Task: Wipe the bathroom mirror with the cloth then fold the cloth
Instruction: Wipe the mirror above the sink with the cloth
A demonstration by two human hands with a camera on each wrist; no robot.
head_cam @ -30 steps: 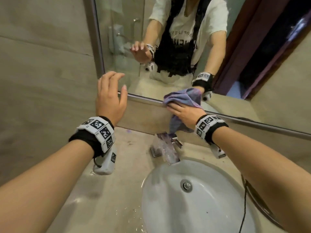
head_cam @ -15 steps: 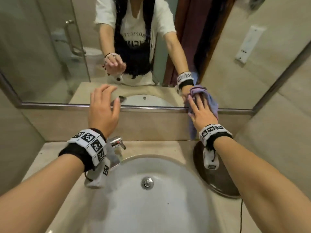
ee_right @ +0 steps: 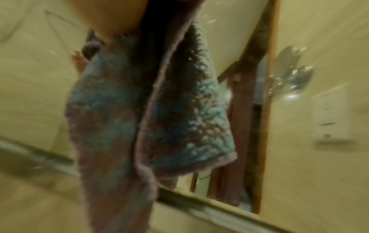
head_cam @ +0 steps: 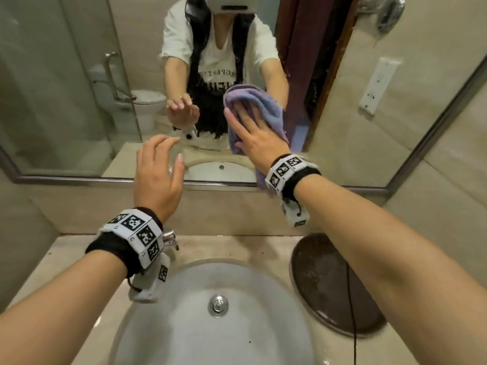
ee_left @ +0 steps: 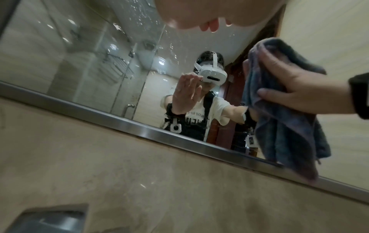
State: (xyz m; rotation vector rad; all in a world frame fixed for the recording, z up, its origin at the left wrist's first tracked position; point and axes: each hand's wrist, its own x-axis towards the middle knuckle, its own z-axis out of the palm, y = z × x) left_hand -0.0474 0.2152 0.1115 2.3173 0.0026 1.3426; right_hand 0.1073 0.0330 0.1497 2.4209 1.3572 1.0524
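Raised from the mirror's lower frame, right hand [head_cam: 259,138] presses purple cloth [head_cam: 253,101] flat-fingered against mirror [head_cam: 66,88] for contact; left hand [head_cam: 158,175] hovers beside it, fingers apart, empty.

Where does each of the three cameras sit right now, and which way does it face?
Head: on the person's head, looking forward and down at the wall mirror and white round sink; both forearms, left hand and right hand show.
Left wrist: under the left hand, looking up along the mirror's metal frame; the right hand shows.
Right wrist: under the right hand, facing the hanging purple-blue terry cloth.
Shared: all three show the cloth against the mirror.
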